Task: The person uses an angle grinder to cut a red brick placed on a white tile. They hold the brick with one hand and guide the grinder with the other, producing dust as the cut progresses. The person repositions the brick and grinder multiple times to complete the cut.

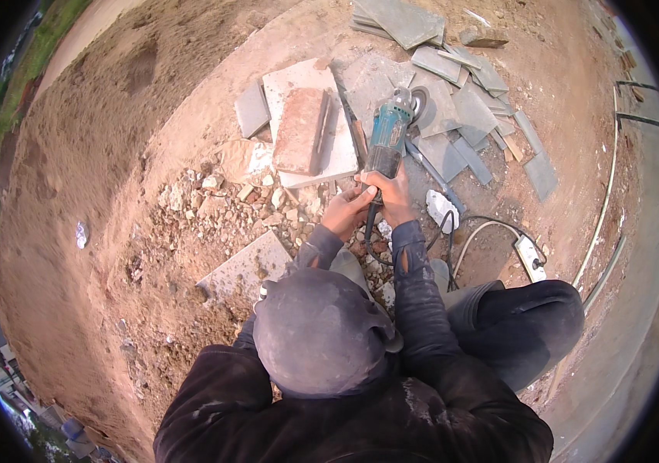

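Note:
A teal and black angle grinder [387, 139] points away from me, its disc [420, 106] on the right side of its head. My right hand [395, 199] is wrapped round the rear of its dark body. At the tail end, where the black cable comes out, my left hand [349, 210] is closed with its fingers against the grinder. Left of the tool, a reddish block [299, 131] lies on a pale slab [341, 147]. Cut grey tiles [472, 112] are scattered to the right of the disc.
A white power strip [530, 258] with cables lies by my right knee. Rubble [260, 204] and a speckled slab [248, 266] are on the ground at left. More grey tiles [403, 21] are stacked at the far side. A long pale pipe [606, 185] runs along the right.

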`<move>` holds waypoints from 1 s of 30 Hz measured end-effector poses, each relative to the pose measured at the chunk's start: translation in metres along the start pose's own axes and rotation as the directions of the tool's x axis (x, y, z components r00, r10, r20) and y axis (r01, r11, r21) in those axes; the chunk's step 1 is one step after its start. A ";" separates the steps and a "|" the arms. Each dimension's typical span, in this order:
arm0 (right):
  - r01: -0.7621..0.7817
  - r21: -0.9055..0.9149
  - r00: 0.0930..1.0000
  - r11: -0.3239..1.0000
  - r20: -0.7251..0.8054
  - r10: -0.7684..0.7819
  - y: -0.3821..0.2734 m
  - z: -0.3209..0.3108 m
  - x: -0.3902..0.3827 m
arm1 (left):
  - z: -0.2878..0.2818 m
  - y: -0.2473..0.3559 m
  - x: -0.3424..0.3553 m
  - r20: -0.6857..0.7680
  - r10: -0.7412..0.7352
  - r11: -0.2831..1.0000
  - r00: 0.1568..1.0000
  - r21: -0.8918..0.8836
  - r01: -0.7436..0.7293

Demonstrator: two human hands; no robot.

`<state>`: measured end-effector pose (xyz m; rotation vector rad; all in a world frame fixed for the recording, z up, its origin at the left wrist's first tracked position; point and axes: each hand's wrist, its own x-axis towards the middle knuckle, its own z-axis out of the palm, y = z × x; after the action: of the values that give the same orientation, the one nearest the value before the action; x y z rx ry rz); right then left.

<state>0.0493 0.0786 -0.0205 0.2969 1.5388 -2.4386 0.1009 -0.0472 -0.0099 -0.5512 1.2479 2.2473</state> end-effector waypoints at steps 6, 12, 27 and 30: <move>-0.067 0.063 0.992 0.996 0.108 0.060 -0.018 0.009 -0.002 | -0.010 0.026 0.019 0.216 -0.111 0.991 0.970 0.101 0.091; -0.154 0.013 0.977 0.988 0.153 0.150 -0.037 0.004 0.005 | 0.010 0.031 0.015 0.171 0.177 0.901 0.969 0.368 -0.229; -0.189 0.217 0.978 0.958 -0.051 0.205 -0.021 0.025 0.036 | 0.015 0.024 0.002 0.005 0.500 0.449 0.866 0.854 -0.264; -0.277 0.341 0.961 0.898 0.077 0.267 -0.013 0.023 0.043 | 0.002 0.044 -0.009 -0.077 0.168 0.922 0.983 0.365 -0.129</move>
<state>0.0039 0.0590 -0.0124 0.5035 0.9646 -2.4596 0.0816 -0.0674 0.0247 -0.4525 1.7615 2.0543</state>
